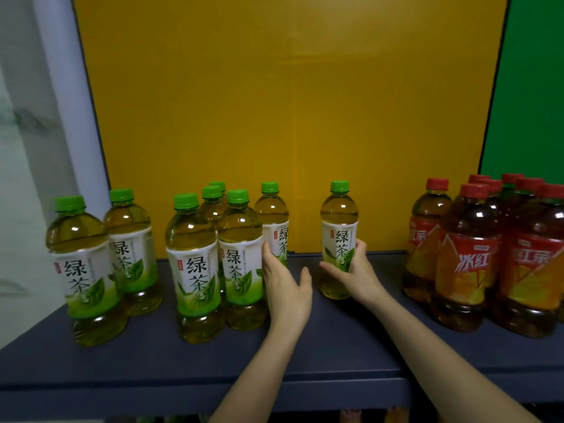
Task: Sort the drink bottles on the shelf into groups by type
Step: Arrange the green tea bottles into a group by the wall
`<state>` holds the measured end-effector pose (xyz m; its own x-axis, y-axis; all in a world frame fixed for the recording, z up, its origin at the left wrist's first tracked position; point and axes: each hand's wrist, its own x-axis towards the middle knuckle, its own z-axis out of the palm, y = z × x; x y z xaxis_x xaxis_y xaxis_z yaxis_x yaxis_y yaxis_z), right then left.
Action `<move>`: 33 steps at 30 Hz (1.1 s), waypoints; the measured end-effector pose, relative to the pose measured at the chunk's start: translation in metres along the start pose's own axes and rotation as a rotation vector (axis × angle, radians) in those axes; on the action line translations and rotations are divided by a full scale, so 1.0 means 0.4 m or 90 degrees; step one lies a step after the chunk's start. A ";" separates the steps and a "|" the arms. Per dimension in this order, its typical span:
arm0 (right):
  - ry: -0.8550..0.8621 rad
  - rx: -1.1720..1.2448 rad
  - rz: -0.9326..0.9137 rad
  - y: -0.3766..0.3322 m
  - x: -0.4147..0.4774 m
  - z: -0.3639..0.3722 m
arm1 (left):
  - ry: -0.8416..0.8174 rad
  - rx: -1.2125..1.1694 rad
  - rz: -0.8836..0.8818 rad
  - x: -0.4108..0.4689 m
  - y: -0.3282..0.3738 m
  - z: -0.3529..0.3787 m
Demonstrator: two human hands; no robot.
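Observation:
Green-capped green tea bottles stand on a dark blue shelf [158, 355]: two at the left [82, 270], and a cluster of several [195, 270] in the middle. A single green tea bottle [338, 227] stands apart at centre right, and my right hand [355, 273] is wrapped around its lower half. My left hand [285, 285] is open, its fingers resting against the right-hand bottle of the cluster [273, 218], thumb spread away. Red-capped iced black tea bottles [467, 264] are grouped at the far right.
A yellow panel [290, 117] backs the shelf, with a green panel [531, 87] to the right and a pale wall to the left. The shelf's front edge [183, 389] runs below my forearms. More bottles show dimly on a lower level.

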<state>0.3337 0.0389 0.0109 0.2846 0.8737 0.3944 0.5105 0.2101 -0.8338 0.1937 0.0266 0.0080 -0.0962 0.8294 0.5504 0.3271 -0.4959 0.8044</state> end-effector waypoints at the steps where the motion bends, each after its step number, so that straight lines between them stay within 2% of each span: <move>1: -0.014 0.009 0.001 0.002 0.004 -0.004 | 0.000 -0.004 -0.010 0.010 -0.002 0.003; 7: -0.035 0.048 0.013 0.024 0.037 -0.009 | 0.035 -0.035 -0.127 0.084 -0.005 0.032; 10: -0.031 0.046 0.017 0.034 0.044 -0.009 | 0.045 -0.111 -0.219 0.119 -0.008 0.042; 13: -0.005 0.026 0.017 0.050 0.048 -0.008 | 0.042 -0.168 -0.250 0.132 -0.034 0.051; 21: -0.012 0.013 -0.027 0.064 0.060 -0.004 | -0.055 -0.110 -0.198 0.143 -0.076 0.074; 33: -0.029 0.010 -0.038 0.056 0.047 0.023 | -0.083 0.022 -0.154 0.124 -0.063 0.077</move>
<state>0.3431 0.0642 -0.0041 0.2171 0.8782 0.4262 0.5124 0.2691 -0.8155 0.2096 0.0879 0.0081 -0.0543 0.9500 0.3075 0.3414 -0.2717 0.8998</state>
